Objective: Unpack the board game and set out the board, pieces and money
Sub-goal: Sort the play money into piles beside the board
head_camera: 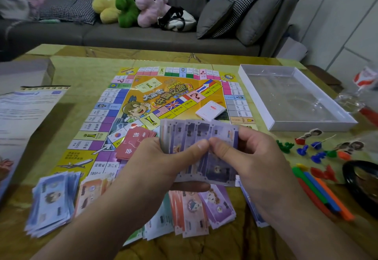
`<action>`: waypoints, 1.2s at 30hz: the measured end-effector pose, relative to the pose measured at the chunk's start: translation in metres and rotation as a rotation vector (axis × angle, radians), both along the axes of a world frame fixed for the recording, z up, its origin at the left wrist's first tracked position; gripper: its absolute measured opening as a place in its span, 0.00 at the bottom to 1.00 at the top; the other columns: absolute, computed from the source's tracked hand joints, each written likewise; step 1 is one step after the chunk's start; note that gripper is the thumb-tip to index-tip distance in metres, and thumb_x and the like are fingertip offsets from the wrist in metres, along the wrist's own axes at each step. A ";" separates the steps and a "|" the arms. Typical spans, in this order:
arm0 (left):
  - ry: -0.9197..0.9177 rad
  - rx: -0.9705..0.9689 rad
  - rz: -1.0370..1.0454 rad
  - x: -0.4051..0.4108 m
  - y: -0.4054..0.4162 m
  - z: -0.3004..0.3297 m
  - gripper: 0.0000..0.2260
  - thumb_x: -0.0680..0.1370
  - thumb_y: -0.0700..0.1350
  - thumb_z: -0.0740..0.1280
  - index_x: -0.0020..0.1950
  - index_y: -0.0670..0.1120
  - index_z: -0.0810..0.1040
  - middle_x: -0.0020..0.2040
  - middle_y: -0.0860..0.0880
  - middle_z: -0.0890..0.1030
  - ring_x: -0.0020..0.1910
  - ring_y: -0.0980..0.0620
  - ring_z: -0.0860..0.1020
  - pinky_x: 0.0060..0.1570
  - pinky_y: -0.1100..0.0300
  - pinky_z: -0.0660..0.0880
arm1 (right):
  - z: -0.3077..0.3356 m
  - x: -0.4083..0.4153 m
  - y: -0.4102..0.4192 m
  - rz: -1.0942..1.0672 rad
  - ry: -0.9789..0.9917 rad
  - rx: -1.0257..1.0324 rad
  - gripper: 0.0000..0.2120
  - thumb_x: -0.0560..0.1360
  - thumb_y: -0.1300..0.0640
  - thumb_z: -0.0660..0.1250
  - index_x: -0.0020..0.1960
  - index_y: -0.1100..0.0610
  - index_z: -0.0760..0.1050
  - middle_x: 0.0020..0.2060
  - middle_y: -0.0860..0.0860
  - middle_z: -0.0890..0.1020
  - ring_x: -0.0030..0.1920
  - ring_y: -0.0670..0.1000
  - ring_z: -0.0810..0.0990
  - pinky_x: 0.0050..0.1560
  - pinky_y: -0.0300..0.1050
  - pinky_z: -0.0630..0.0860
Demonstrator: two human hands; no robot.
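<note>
- Low in the middle of the frame, my left hand (163,157) and right hand (245,153) both grip a fanned stack of purple notes (201,136), thumbs pressed on its face and nearly touching each other, fingers curled underneath.
- Just below my hands, sorted money lies on the table (86,69): a blue pile (53,200) at lower left, an orange pile (90,190) beside it, then orange-pink notes (190,208) and a purple pile (218,202) under my wrists.
- Behind the notes I hold, the board (163,104) lies flat and unfolded across the middle of the table.
- On the board, a spread of red cards (133,141) sits near my left hand, and a white card deck (210,110) sits further up towards the right.
- To the right of the board, the box tray (345,120) lies open with a clear plastic insert inside.
- Below the tray, at the right edge, small playing pieces (319,151) in blue, green and red are scattered, with coloured sticks (319,190) lying beside them.
- At the left edge, a printed sheet (26,106) lies beside the board.
- Across the top of the frame, a grey sofa (126,34) holds three plush toys (128,3).
</note>
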State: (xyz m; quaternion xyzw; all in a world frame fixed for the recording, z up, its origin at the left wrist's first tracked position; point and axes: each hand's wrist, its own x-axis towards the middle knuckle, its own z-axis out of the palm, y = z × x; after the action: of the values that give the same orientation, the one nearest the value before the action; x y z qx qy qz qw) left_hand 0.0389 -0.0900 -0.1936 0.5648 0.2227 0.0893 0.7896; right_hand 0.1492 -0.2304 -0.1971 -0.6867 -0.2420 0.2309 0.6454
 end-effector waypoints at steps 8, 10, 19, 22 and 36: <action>-0.057 -0.039 -0.041 -0.002 0.001 -0.001 0.09 0.81 0.40 0.67 0.60 0.40 0.81 0.50 0.37 0.87 0.47 0.36 0.87 0.41 0.46 0.86 | 0.004 0.005 -0.002 -0.014 0.021 0.010 0.06 0.76 0.57 0.74 0.52 0.54 0.87 0.44 0.52 0.89 0.44 0.54 0.90 0.42 0.56 0.87; -0.039 -0.012 -0.025 -0.002 0.002 -0.003 0.10 0.80 0.41 0.69 0.59 0.41 0.82 0.50 0.37 0.87 0.47 0.37 0.87 0.41 0.46 0.86 | 0.003 0.004 -0.003 -0.013 -0.037 -0.029 0.04 0.77 0.56 0.74 0.51 0.52 0.87 0.43 0.51 0.89 0.44 0.53 0.90 0.41 0.55 0.87; -0.048 0.002 0.003 0.000 0.000 -0.005 0.09 0.80 0.39 0.69 0.59 0.40 0.82 0.49 0.38 0.87 0.47 0.38 0.87 0.40 0.47 0.86 | 0.002 0.005 -0.002 0.010 -0.052 -0.074 0.07 0.79 0.54 0.73 0.56 0.49 0.85 0.46 0.49 0.89 0.46 0.51 0.89 0.43 0.54 0.87; -0.020 0.013 0.016 0.001 -0.001 -0.009 0.10 0.78 0.40 0.71 0.59 0.40 0.82 0.49 0.37 0.87 0.47 0.38 0.87 0.41 0.45 0.86 | -0.004 0.002 0.002 0.024 -0.069 -0.135 0.06 0.82 0.51 0.69 0.57 0.48 0.82 0.48 0.48 0.88 0.46 0.48 0.89 0.46 0.53 0.87; 0.042 0.068 0.067 0.007 -0.011 -0.010 0.12 0.75 0.41 0.71 0.58 0.39 0.82 0.47 0.39 0.88 0.46 0.41 0.88 0.38 0.47 0.86 | 0.001 0.003 -0.008 -0.113 -0.122 -0.197 0.06 0.81 0.58 0.70 0.48 0.51 0.83 0.43 0.49 0.88 0.45 0.50 0.88 0.48 0.59 0.86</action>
State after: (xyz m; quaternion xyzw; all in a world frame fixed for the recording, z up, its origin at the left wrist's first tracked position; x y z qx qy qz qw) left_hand 0.0455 -0.1009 -0.2036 0.5852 0.2549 0.1116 0.7616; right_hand 0.1527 -0.2387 -0.1960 -0.7722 -0.2179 0.1746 0.5707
